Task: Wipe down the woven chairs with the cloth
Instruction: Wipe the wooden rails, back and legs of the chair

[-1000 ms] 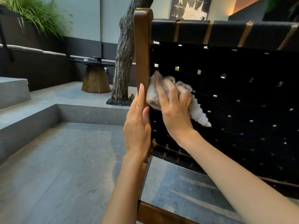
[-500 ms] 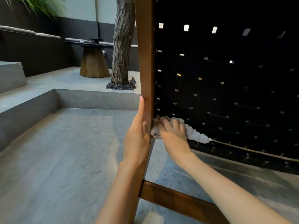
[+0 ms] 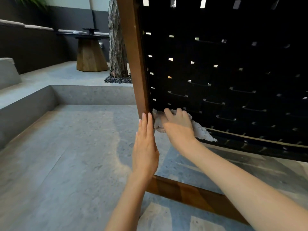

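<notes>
Chair frame (image 3: 133,52) was seen in smooth brown wood, webbing (image 3: 233,55) was woven from matt black straps, cloth (image 3: 201,132) was shown as pale nubbly terry, floor (image 3: 66,164) was laid in matt speckled grey stone, tree trunk (image 3: 116,47) was covered in rough bark.

Side table (image 3: 92,54) left of tree trunk (image 3: 117,47)

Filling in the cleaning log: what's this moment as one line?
step: wiping | right hand: holds cloth on black weave, bottom corner | left hand: flat against wooden post
</notes>
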